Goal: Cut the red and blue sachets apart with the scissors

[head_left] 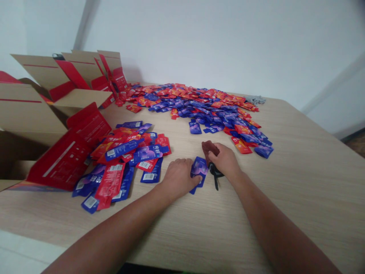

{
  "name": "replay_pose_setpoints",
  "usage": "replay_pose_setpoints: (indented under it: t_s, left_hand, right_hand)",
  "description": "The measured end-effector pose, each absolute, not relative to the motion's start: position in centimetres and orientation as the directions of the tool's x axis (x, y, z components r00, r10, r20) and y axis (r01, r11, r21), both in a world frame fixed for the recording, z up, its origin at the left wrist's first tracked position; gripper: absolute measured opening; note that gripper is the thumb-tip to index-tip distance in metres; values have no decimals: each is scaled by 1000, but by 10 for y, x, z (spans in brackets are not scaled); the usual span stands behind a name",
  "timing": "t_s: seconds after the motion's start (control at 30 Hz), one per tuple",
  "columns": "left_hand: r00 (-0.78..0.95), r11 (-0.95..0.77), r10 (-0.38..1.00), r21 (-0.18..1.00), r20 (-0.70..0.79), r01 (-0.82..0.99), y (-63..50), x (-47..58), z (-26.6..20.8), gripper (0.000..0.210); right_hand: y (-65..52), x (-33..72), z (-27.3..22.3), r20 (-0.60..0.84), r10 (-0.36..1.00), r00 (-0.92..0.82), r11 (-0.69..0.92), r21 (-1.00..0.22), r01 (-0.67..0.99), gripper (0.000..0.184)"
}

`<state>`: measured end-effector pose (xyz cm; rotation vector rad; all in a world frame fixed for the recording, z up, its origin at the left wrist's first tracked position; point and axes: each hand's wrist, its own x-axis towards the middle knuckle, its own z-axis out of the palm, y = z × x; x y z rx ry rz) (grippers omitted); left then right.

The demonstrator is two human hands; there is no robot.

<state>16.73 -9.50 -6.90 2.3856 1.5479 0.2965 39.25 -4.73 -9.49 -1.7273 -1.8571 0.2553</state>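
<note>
My left hand rests on the table, its thumb pressed over two overlapping blue-purple sachets. Just to the right, my right hand is closed around a dark reddish-brown piece that looks like cloth. Below those fingers a small black object with a thin strap touches the tabletop; the hand partly covers it, and I cannot make out its kind. Left of my left hand lies a loose heap of red and blue sachets, several with barcodes facing up.
Open cardboard boxes with red flaps stand along the left side of the wooden table. A long pile of red, orange and blue sachets spreads across the back, with grey scraps at its right end. A white wall rises behind.
</note>
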Motion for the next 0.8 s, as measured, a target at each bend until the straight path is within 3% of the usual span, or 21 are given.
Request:
replay_pose_setpoints:
  t_s: [0.17,0.3,0.43,0.57,0.7,0.8]
  left_hand:
    - [351,-329,936,388,15,861,-95,169,-69,34]
    - [293,-257,956,513,12,819,-95,170,-71,29]
    - [285,-308,949,596,135,742,-96,167,-71,19]
    - [370,-428,903,523,218,737,-97,165,-71,17]
    - [498,-504,856,428,136,750,-101,166,-70,21]
    - [493,-496,862,399,119,771,-100,166,-70,21]
  right_hand:
    - [-48,392,-94,273,962,13,136,-519,844,14]
    - [-49,392,-94,283,959,13,146,-533,833,15]
    - [-48,393,-96,296,955,22,155,-562,813,19]
    - [-47,394,-100,319,943,93,127,-605,786,24]
    - [-44,399,-103,338,921,195,73,-639,765,26]
    - [-41,403,-103,352,901,255,47,-662,748,24]
